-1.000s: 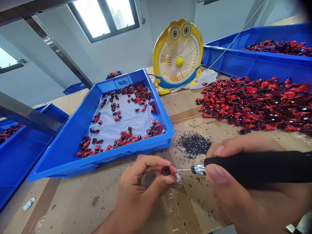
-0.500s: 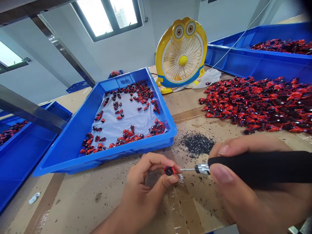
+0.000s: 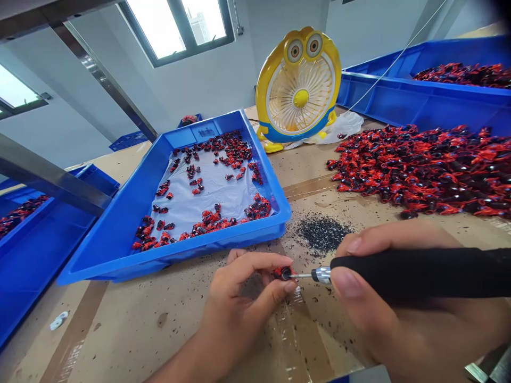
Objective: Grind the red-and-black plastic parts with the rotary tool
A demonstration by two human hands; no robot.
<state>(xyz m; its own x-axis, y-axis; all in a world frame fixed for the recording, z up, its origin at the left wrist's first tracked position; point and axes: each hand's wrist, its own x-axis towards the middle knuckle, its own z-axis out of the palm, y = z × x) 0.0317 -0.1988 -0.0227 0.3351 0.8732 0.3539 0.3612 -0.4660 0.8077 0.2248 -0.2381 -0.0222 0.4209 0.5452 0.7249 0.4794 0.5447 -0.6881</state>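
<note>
Shaft [image 3: 302, 275] of a black-handled hand tool [image 3: 415, 274], thin and metallic, now reaches the dark round end of a small red-and-black part [image 3: 285, 273]; whether its tip has gone inside the opening is too small to tell. Half a second ago that dark end faced the camera, and the shaft pointed at the part's red side. The part has since been turned so the opening looks rightward, toward the tool, and the tool sits slightly farther left.

The left hand [image 3: 229, 303] pinches the part between thumb and index fingertip, just in front of the near edge of a blue plastic tray [image 3: 136, 207]. The right hand [image 3: 399, 319] is wrapped around the black handle, thumb and index finger close behind its silver collar [image 3: 322, 274].

Both hands are above a brown cardboard table covering [image 3: 131, 319] strewn with dark flecks. Just beyond the tool lies a heap of black shavings [image 3: 324, 233], and past it, to the right, a large pile of red-and-black parts [image 3: 419, 167] spreads across the cardboard. More such parts lie scattered on a white sheet [image 3: 187, 207] in the tray. A yellow fan with two cartoon eyes [image 3: 300, 98] stands behind, between the tray and the pile. These surroundings look unchanged apart from a slight shift of view.
</note>
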